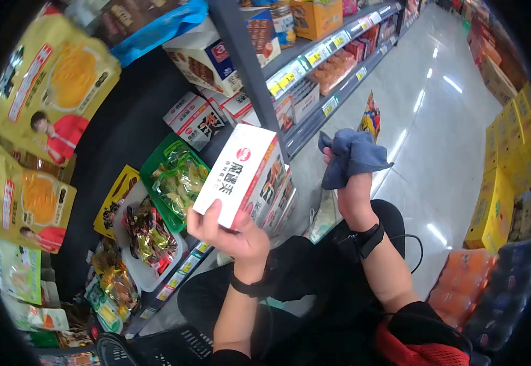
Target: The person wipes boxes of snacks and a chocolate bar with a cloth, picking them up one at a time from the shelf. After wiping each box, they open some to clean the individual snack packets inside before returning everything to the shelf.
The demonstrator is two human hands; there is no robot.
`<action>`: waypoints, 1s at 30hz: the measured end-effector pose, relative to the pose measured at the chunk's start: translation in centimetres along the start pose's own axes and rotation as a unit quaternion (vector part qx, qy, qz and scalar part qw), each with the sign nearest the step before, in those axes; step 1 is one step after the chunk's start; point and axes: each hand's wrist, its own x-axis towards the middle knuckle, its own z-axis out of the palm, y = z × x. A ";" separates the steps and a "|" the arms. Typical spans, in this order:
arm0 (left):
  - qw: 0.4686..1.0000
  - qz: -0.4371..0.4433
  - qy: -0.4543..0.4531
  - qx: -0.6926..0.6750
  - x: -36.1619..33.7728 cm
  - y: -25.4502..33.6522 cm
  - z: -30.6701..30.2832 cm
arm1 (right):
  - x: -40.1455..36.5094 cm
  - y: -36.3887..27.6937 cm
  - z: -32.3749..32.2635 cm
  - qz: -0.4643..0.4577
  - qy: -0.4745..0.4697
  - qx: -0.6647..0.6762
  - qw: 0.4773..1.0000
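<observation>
My left hand (241, 241) is closed on the near end of a white and red snack box (235, 165), which is tilted at the shelf edge. Its white face with dark lettering is turned up. More boxes of similar print (281, 210) show just beyond its right side. In my right hand (356, 198) is a bunched blue-grey cloth (357, 158), wrapped over the fingers and hiding most of them. A bright printed snack bag (370, 116) shows just behind the cloth.
On the lower shelf are a green basket (155, 168) and a white bin (134, 256) of wrapped snacks, with white-red boxes (193, 121) behind. Yellow pouches (64, 73) hang at left. A dark shelf post (247, 67) rises beyond my left hand. Yellow cartons (488, 219) and bottle packs (461, 280) line the right.
</observation>
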 end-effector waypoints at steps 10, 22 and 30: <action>0.992 -0.072 -0.005 -0.099 0.0 1.0 -1.2 | -1.4 2.2 -0.3 0.038 -0.029 0.001 0.999; 0.951 -0.177 0.017 -0.253 2.8 0.8 -2.0 | -0.9 2.1 -0.6 0.055 -0.034 0.005 0.998; 0.933 -0.255 0.051 -0.249 6.7 -5.5 -3.5 | -0.6 2.3 -1.4 0.077 -0.012 0.002 0.997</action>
